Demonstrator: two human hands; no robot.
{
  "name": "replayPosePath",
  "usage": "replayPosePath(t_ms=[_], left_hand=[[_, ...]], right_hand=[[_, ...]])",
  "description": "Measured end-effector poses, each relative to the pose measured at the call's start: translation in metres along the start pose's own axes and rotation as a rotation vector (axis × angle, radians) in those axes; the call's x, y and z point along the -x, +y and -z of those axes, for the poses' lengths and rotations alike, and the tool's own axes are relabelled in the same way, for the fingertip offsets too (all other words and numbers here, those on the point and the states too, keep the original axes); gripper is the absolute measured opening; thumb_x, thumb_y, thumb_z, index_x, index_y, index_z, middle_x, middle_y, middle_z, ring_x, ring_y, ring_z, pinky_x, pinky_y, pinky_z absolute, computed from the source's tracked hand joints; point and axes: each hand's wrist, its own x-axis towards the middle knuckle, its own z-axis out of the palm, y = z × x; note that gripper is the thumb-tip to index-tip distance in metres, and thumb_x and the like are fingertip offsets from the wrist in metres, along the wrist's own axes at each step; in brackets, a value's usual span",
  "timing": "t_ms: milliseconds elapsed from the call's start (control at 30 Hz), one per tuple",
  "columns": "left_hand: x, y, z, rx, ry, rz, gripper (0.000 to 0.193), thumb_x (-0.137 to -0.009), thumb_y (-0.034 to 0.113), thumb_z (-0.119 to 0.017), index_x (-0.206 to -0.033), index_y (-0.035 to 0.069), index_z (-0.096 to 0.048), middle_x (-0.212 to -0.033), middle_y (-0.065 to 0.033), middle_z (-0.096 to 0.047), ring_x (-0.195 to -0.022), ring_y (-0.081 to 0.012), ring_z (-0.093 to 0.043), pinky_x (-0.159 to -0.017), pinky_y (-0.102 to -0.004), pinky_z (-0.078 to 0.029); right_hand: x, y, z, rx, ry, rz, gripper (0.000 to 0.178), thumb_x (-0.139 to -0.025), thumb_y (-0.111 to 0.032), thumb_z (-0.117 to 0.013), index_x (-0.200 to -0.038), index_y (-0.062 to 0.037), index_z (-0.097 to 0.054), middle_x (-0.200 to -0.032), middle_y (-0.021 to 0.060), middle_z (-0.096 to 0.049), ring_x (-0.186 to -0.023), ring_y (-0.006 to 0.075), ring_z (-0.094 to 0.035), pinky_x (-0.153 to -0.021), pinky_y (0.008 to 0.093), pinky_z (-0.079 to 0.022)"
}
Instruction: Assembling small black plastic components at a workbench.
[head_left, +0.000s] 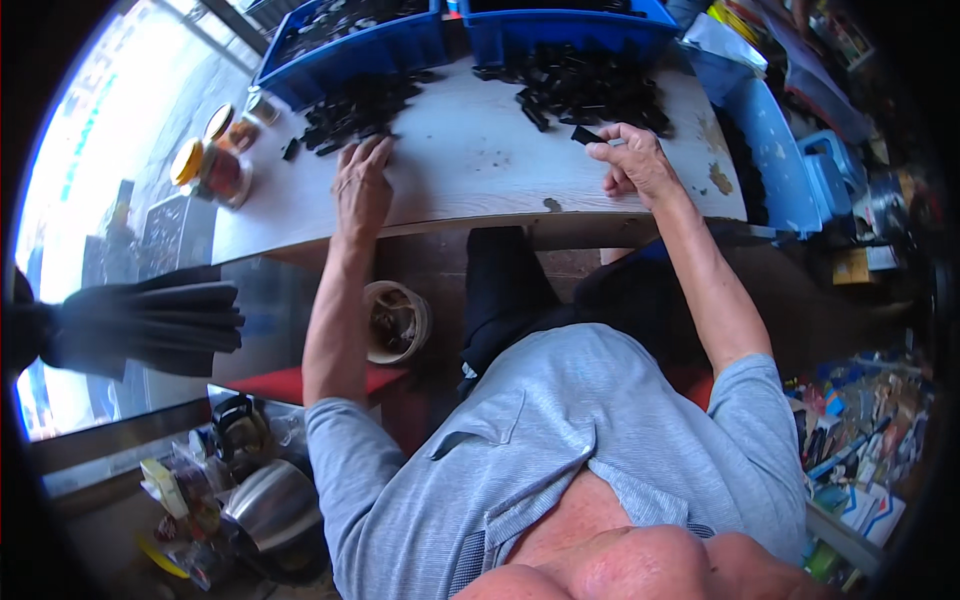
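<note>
My right hand (pixel 640 168) is over the right side of the table, pinching a small black rectangular piece (pixel 584 135) between thumb and fingers. Just beyond it lies a heap of similar black pieces (pixel 600 90). My left hand (pixel 362 190) rests at the near edge of a second heap of black pieces (pixel 360 108). Its fingers are bent down and close together, and whatever is under the fingertips is hidden. Between the hands lies the pale, worn table top (pixel 470 160).
Two blue bins, a left one (pixel 355 60) and a right one (pixel 570 35), stand behind the heaps. Jars (pixel 215 172) line the table's left edge. A light blue crate (pixel 785 150) is beside the right end. A bucket (pixel 397 322) sits below, near my left forearm.
</note>
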Motion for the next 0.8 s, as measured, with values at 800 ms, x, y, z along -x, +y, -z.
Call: replayPosePath(t_ms=[800], left_hand=[[-0.018, 0.096, -0.006, 0.125, -0.134, -0.371, 0.054, -0.086, -0.001, -0.058, -0.139, 0.010, -0.050, -0.110, -0.0118, -0.064, -0.096, -0.0326, -0.063, -0.084, -0.0431, -0.053]], right_hand=[[-0.030, 0.015, 0.081, 0.221, 0.487, -0.072, 0.026, -0.084, -0.027, -0.081, -0.102, -0.0102, -0.072, -0.070, 0.0033, -0.063, -0.044, 0.0107, -0.054, -0.042, 0.0260, -0.048]])
